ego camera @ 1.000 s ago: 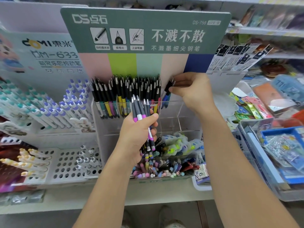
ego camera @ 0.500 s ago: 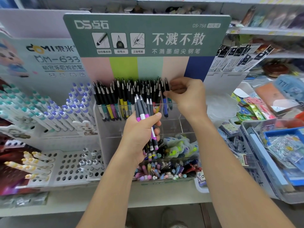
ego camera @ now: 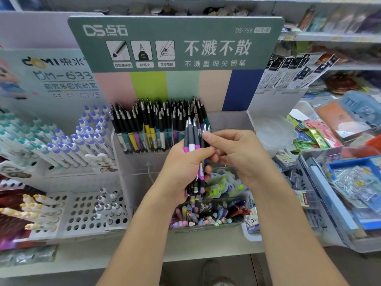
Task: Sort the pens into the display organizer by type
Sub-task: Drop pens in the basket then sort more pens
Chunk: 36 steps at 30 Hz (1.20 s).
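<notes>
Standing tall at the back, the clear display organizer (ego camera: 226, 124) shows its top row packed with upright black-capped pens (ego camera: 156, 124) on the left side. Just in front, the left hand (ego camera: 181, 168) curls tight round a bundle of pens (ego camera: 192, 139), tips up. Right hand (ego camera: 237, 153) alongside, thumb and forefinger pinching one pen in that bundle.

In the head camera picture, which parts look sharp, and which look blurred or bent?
Head view: the green header card and the bundle of grey-tipped pens in the left hand look fairly sharp; the edges smear, and the wide lens bows the white shelf rails.
</notes>
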### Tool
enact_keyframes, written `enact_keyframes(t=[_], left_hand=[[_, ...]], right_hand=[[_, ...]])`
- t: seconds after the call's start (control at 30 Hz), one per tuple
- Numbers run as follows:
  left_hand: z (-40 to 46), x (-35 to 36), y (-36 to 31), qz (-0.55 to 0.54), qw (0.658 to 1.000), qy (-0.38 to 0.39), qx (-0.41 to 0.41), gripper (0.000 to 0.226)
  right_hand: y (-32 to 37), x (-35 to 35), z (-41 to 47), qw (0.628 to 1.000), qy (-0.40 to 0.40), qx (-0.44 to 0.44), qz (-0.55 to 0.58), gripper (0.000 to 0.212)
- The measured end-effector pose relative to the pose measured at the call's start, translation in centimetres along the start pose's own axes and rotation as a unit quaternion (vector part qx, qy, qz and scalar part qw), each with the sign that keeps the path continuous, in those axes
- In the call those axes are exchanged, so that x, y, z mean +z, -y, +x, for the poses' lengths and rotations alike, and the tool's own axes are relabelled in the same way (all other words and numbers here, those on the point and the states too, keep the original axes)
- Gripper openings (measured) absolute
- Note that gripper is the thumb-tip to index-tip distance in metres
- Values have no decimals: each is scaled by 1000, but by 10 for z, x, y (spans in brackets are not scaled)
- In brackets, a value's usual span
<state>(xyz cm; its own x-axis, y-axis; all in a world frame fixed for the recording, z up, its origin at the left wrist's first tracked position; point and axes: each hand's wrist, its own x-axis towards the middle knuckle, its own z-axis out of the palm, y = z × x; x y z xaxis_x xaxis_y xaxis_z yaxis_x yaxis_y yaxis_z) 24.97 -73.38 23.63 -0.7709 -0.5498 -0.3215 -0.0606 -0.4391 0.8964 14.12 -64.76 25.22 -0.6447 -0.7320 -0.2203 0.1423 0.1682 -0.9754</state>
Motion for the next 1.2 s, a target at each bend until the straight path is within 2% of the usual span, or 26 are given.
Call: enact_keyframes(t=[0.13,0.27,0.33,0.4,0.5,0.6,0.67,0.8,0.9,1.2], left_hand=[[0,2,-2,-48,999,-6,-8,8],[1,4,-3,-104,994,-34,-29,28],[1,4,-2,-100,992,-71,-27,31],[1,-1,-1,-81,992,-98,-18,20],[0,-7,-1,-69,993,-94,-17,5],[0,-9,-2,-56,994,-89,-13,7],[1,-7,-2,-52,995,-87,-12,9],[2,-3,-3,-47,996,-78,-11,10],[1,2,-4,-65,996,-66,-18,4],[-1,3,-1,-106,992,-64,-40,5]], right_hand=[[-1,4,0,998,-25,18,52,11],[3,15,2,994,-78,4,72,11],[8,17,3,991,-117,-39,53,16],[16,15,3,983,-150,-99,47,17],[30,4,12,957,-207,-197,45,12],[33,-6,35,915,-279,-285,-55,6],[29,-9,51,891,-292,-318,-138,7],[16,-6,73,894,-234,-296,-241,4],[5,-4,80,894,-219,-268,-286,3],[5,-3,92,917,-222,-213,-253,12]])
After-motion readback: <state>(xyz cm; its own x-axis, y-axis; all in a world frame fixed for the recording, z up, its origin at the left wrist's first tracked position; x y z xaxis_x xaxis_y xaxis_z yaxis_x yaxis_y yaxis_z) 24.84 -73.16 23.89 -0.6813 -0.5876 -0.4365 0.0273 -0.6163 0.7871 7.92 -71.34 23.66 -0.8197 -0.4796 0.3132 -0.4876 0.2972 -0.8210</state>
